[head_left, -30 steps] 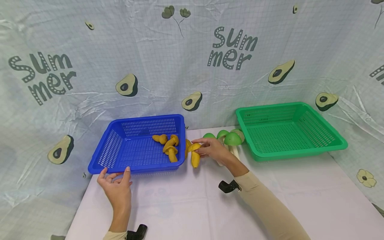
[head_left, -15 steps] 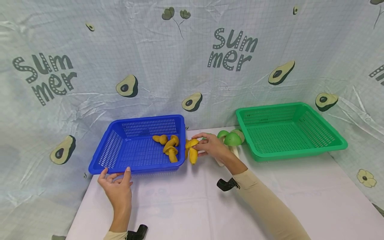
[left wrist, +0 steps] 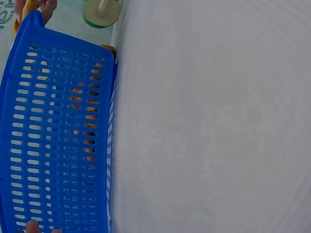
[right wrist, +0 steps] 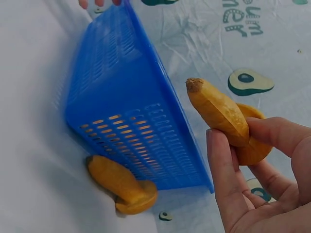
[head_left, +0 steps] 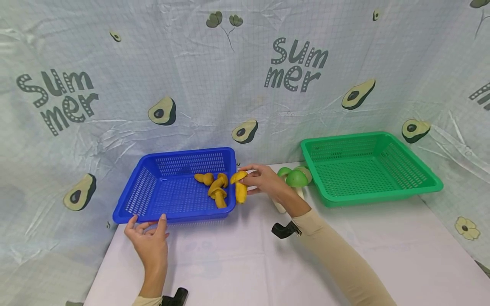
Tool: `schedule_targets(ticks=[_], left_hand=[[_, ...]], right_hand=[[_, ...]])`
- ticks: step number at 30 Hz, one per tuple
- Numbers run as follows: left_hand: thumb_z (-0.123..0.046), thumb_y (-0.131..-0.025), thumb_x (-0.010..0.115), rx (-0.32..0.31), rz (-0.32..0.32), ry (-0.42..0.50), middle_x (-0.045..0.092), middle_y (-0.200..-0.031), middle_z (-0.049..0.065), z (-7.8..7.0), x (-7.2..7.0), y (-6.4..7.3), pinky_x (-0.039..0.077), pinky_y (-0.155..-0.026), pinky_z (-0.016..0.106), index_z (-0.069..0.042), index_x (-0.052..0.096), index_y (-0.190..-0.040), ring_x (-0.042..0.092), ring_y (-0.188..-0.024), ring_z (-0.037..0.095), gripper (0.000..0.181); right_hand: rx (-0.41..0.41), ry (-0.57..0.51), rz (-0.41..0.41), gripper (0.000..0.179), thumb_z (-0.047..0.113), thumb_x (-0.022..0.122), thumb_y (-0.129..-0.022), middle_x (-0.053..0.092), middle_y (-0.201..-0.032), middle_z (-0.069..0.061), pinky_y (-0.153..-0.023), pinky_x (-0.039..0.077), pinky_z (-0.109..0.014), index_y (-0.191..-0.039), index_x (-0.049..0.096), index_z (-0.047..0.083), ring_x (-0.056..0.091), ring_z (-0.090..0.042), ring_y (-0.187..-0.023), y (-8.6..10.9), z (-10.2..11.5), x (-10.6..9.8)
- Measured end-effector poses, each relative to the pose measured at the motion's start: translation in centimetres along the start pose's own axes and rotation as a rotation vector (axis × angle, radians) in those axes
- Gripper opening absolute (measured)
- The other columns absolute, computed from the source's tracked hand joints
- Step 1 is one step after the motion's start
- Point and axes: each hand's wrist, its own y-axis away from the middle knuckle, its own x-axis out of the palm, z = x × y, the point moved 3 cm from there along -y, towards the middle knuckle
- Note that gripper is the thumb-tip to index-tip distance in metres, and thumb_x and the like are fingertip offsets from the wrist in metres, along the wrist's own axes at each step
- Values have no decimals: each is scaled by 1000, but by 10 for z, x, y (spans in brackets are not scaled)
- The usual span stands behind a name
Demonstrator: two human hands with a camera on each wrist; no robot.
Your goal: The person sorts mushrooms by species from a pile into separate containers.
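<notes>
My right hand [head_left: 264, 180] pinches a yellow mushroom [head_left: 241, 192] between thumb and fingers, just off the right rim of the blue basket [head_left: 132, 187]. In the right wrist view this mushroom [right wrist: 221, 111] hangs above the rim level, stem end toward the basket. Another yellow mushroom [right wrist: 116, 179] lies on the table against the basket's outer side. Inside the basket, several yellow mushrooms [head_left: 218, 193] are gathered at the right. My left hand [head_left: 149, 246] holds the basket's front rim near its left corner; only fingertips [left wrist: 33, 226] show in the left wrist view.
Right of my right hand, several green-capped mushrooms [head_left: 297, 178] with pale stems stand or lie on the white table [head_left: 229, 263], partly hidden by the hand. A green basket [head_left: 329, 198] stands at the right. A patterned curtain [head_left: 191, 85] hangs close behind both baskets.
My right hand has lifted the yellow mushroom and brought it left and upward to the blue basket's right rim. My left hand has stayed at the front rim.
</notes>
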Motion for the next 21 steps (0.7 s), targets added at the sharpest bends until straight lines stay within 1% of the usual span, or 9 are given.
schedule_targets(ticks=[6,9,14,16,21], left_hand=[[-25,-95,74,-2,-2,13,47,-109,-1,0,0,0,56,-58,14,-15,19,-154,60,-70,12,82],[-25,-94,74,2,0,19,48,-109,-2,0,0,0,56,-58,14,-15,19,-154,60,-70,11,82],[-24,-94,74,4,0,24,48,-109,-2,1,1,-1,56,-58,14,-14,19,-154,59,-69,9,82],[-24,-94,74,3,-1,23,48,-109,-2,1,0,-1,56,-58,14,-14,19,-154,59,-69,9,82],[-25,-94,75,5,-1,19,48,-109,-2,2,0,-1,56,-59,14,-14,19,-154,59,-69,10,83]], right_hand=[[-2,-25,-9,37,16,73,-94,68,-111,-13,-84,63,-43,-129,64,12,70,-24,-99,-7,5,5],[-6,-27,-4,38,17,72,-95,67,-114,-13,-84,63,-43,-131,62,12,69,-25,-101,-10,7,9],[8,-16,-10,40,18,72,-94,66,-118,-13,-90,61,-47,-132,61,12,68,-26,-103,-15,12,15],[18,-10,-16,40,18,72,-94,66,-120,-12,-90,61,-47,-132,62,13,68,-26,-104,-17,13,17],[23,0,-13,40,17,72,-94,66,-121,-12,-85,63,-40,-133,61,14,68,-24,-103,-22,17,22]])
